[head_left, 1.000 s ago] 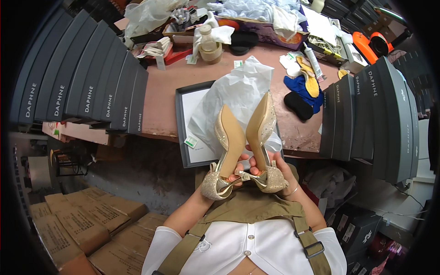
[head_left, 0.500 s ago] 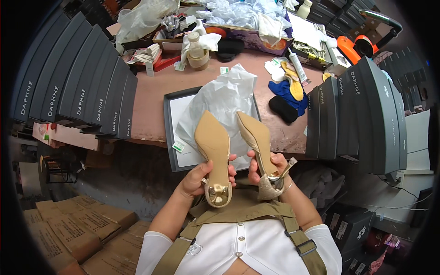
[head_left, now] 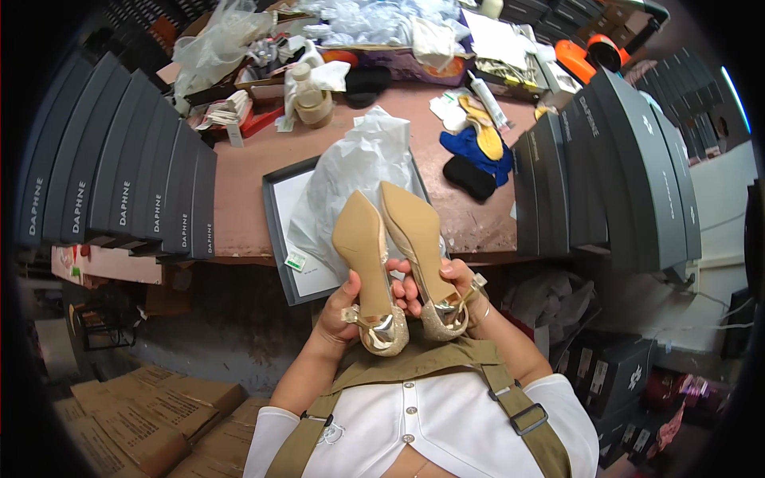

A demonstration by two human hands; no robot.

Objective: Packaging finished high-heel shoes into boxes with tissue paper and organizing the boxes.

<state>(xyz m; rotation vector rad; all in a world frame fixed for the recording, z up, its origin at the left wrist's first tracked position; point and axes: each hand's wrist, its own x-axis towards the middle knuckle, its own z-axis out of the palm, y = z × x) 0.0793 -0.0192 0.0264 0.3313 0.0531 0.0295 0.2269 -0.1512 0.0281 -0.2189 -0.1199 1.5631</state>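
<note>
Pink counter (head_left: 241,171); on it, open grey box (head_left: 278,237), ahead of me. Left shoe (head_left: 362,239), which my left fingers (head_left: 349,288) grip; right shoe (head_left: 416,231), which my right fingers (head_left: 454,272) grip: both soles up, toes pointing boxward.

dark grey boxes (head_left: 102,159) stand in a row along the left edge of the table (head_left: 239,219), and a second row of boxes (head_left: 575,171) lines its right edge. toward the far edge sit a purple carton (head_left: 398,67) heaped with pale crumpled wrapping (head_left: 382,24), and a tape roll (head_left: 317,116). nearer the right edge, a yellow pad (head_left: 488,144) lies on blue cloth (head_left: 456,143). brown cartons (head_left: 131,414) are stacked on the floor (head_left: 211,338).
</note>
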